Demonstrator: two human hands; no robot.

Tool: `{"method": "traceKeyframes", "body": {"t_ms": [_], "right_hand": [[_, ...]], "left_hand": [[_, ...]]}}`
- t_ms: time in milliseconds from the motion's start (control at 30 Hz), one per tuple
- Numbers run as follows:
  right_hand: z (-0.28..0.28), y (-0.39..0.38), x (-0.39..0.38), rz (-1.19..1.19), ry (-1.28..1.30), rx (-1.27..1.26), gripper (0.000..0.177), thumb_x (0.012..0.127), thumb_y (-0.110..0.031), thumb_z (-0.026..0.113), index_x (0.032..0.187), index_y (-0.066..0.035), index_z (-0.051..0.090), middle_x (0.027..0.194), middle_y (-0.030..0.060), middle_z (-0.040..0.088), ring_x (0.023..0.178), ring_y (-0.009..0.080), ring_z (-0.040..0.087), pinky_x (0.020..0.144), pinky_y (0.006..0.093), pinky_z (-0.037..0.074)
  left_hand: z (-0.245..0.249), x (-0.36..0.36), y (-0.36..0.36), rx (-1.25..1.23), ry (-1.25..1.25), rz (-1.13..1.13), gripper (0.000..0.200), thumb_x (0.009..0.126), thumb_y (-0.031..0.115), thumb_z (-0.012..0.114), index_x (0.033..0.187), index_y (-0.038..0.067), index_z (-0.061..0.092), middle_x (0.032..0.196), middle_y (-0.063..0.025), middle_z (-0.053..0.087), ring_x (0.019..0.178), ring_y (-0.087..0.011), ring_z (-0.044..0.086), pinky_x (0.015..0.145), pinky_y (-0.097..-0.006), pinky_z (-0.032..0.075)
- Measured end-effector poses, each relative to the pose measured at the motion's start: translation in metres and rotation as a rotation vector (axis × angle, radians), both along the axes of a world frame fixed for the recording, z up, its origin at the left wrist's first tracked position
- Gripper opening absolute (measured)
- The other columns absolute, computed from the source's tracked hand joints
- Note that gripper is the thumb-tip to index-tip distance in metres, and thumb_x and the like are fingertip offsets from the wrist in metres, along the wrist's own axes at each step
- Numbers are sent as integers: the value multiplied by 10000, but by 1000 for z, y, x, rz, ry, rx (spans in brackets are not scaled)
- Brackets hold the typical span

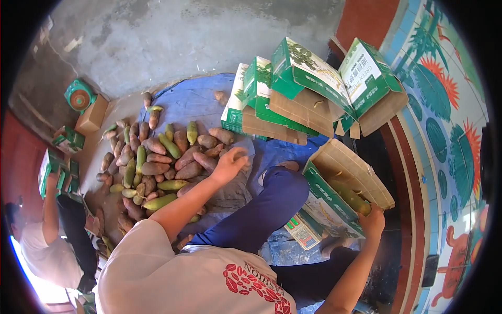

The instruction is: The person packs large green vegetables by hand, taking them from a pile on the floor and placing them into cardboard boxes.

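With one-sided support, your right hand [372,222]'s grip clamped on the tilted box [328,198], right of frame, could slip, spilling it; left hand [230,165] loosely open.

Open carton [334,198]: green and white printed outside, plain brown cardboard inside, flap raised, set at a slant beside the scale [303,231]. Green radishes [351,197] lie lengthwise within. Loose root vegetables [155,168]: elongated, reddish-brown and green, soil-marked, heaped in mixed directions, partly on blue sheeting [194,97].
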State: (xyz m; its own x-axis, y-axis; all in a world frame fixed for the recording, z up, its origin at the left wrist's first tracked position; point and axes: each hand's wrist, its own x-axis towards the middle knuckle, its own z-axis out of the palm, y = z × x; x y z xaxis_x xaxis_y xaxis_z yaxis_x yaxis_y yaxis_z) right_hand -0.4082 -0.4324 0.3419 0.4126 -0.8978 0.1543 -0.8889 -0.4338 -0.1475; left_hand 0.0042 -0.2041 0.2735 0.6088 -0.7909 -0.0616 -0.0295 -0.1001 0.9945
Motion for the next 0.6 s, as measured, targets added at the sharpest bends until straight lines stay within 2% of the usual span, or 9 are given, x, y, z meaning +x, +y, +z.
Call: {"method": "traceKeyframes", "body": {"t_ms": [33,100,300,400,500,600], "right_hand": [[0,-3,1,-11,-11,52,459,616,-213,798,987,-21,607,932,201,627,921,365,604,774,431,479],[0,-9,2,-26,9,99,495,606,-236,814,1004,-21,615,960,188,640,930,359,609,778,419,483],[-5,-21,5,12,-67,121,488,639,-207,804,1049,-12,624,997,195,642,949,359,610,803,405,477],[-11,-22,3,72,-180,138,471,664,-173,787,1073,-11,620,1018,198,640,969,359,607,825,398,472],[-15,-23,4,53,-223,213,440,685,-144,766,1082,-20,622,1040,191,642,983,357,608,837,394,471],[-16,-24,1,66,-194,210,374,725,-105,724,1079,-36,625,1007,193,652,949,347,630,812,387,481]], "left_hand": [[-15,7,13,68,-95,25,300,893,161,578,1148,9,533,893,-129,646,821,-181,646,734,-294,512],[-39,18,39,205,-287,68,312,864,189,605,1119,17,557,908,-146,653,822,-216,656,748,-313,510],[-129,45,119,745,-317,81,420,808,311,623,1109,21,582,1052,-220,631,1004,-358,604,878,-405,469],[-158,45,157,964,-424,73,486,816,342,607,1169,12,562,1108,-225,615,1063,-347,584,929,-409,447],[-184,53,192,1176,-235,37,542,822,350,603,1237,10,525,1209,-221,567,1150,-336,530,975,-394,420],[-197,55,215,1229,-210,22,543,828,343,601,1255,18,522,1302,-209,503,1236,-328,452,1011,-386,386]]}}
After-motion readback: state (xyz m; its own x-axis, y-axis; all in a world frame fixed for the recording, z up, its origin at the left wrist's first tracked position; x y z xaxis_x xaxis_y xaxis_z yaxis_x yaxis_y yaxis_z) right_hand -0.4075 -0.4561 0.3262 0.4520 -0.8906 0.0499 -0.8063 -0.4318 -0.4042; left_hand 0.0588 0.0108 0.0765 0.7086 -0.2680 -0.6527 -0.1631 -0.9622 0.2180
